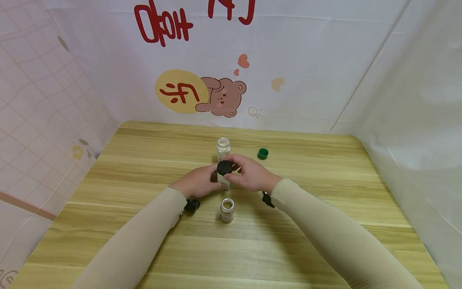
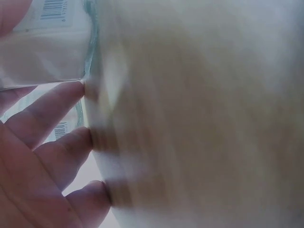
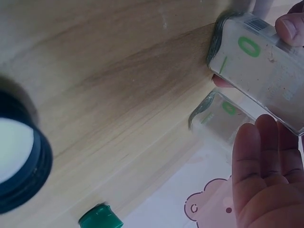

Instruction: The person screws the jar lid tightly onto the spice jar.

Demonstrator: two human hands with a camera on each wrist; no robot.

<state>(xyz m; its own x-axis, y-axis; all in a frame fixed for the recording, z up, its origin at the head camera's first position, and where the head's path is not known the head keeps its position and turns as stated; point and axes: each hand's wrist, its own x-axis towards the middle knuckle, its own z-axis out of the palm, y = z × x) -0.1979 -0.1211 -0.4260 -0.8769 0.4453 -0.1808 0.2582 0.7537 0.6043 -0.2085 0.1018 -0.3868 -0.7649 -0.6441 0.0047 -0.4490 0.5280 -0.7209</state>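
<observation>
At the middle of the table, my left hand (image 1: 196, 181) grips a clear square glass jar (image 1: 221, 182) holding pale contents. On its top sits a black lid (image 1: 224, 167), pinched by the thumb and fingers of my right hand (image 1: 252, 174). Green print and a barcode show on the gripped jar (image 3: 266, 61) in the right wrist view, where the lid is out of sight. Just behind stands a similar glass jar (image 1: 223, 149) without a lid. Nearer my body is a small uncapped jar (image 1: 227, 212), apart from both hands.
A green cap (image 1: 263, 153) lies on the wooden table (image 1: 306, 249), right of the rear jar. In the right wrist view, a dark cap (image 3: 40, 166) with a white liner appears close to the camera. A printed cloth backdrop (image 1: 303, 60) rises behind the table.
</observation>
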